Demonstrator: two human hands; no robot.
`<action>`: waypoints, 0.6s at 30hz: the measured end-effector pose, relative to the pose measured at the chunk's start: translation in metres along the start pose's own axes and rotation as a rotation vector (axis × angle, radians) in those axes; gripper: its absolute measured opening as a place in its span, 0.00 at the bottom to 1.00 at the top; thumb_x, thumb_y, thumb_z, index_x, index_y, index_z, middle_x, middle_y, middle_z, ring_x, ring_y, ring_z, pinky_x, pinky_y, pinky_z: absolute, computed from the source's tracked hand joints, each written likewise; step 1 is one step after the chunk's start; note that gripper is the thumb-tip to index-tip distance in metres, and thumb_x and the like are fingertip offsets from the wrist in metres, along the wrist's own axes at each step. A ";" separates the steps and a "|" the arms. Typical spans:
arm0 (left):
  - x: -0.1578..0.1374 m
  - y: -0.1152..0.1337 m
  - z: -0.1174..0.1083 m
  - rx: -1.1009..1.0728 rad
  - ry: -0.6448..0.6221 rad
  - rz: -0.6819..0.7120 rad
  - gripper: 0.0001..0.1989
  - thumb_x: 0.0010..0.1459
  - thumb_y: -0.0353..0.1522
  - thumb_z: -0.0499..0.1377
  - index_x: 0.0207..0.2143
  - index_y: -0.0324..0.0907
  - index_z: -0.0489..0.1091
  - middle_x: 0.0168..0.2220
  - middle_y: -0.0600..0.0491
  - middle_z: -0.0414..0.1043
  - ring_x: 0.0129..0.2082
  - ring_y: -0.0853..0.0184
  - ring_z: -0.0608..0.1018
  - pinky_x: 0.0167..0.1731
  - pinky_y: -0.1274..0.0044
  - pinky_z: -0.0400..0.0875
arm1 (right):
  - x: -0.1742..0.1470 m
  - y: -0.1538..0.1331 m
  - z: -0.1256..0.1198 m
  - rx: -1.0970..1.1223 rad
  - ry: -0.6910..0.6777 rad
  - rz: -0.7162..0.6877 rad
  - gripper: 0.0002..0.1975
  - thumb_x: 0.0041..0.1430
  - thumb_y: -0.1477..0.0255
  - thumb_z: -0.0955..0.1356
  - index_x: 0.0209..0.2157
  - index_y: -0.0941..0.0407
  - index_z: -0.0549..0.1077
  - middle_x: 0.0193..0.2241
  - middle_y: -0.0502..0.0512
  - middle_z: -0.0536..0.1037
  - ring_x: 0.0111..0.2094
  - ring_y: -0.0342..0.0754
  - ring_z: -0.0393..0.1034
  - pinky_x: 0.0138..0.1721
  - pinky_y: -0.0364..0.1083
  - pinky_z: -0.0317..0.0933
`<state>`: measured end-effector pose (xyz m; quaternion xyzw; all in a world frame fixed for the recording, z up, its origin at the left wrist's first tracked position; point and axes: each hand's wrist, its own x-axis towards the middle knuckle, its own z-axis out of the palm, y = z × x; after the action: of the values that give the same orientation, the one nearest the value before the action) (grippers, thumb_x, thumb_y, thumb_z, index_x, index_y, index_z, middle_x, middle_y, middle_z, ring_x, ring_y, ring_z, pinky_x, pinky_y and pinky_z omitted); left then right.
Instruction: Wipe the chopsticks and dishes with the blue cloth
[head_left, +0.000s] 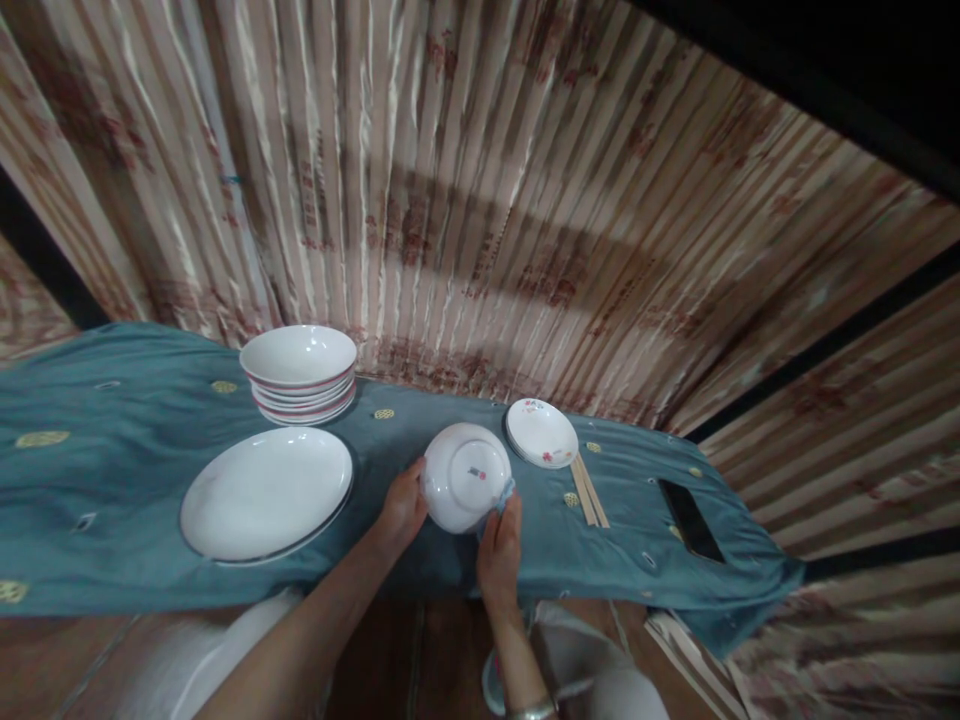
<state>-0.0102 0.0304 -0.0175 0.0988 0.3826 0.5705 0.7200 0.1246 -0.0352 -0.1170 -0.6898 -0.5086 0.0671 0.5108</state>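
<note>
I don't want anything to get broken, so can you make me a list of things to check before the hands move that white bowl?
1. Left hand on the white bowl: ok, it holds the left side.
2. Right hand on the bowl too: ok, at the lower right edge.
3. Bowl right way up: not ok, its underside faces the camera.
4. Inside of the bowl clean: cannot tell, it is turned away.
5. Stack of dishes apart from the bowl: ok, it stands farther back on the left.
6. Phone away from the bowl: ok, it lies far to the right, past the chopsticks.
</note>
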 end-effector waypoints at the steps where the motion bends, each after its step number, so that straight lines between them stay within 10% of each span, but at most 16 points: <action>1: 0.000 0.000 0.000 -0.001 0.001 -0.010 0.09 0.56 0.23 0.55 0.28 0.37 0.74 0.26 0.49 0.78 0.44 0.60 0.79 0.52 0.70 0.69 | -0.003 0.000 0.001 -0.017 -0.001 -0.011 0.32 0.67 0.59 0.52 0.62 0.67 0.56 0.62 0.75 0.59 0.65 0.59 0.50 0.61 0.61 0.50; 18: 0.012 -0.007 -0.007 -0.045 0.012 -0.089 0.08 0.58 0.24 0.55 0.30 0.36 0.74 0.28 0.49 0.77 0.37 0.64 0.79 0.43 0.76 0.72 | -0.041 -0.017 -0.002 -0.245 -0.076 -0.247 0.27 0.68 0.72 0.52 0.66 0.64 0.48 0.65 0.71 0.52 0.67 0.58 0.42 0.61 0.65 0.50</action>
<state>-0.0091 0.0367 -0.0319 0.0622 0.3779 0.5470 0.7443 0.0964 -0.0687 -0.1203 -0.6762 -0.6129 -0.0326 0.4075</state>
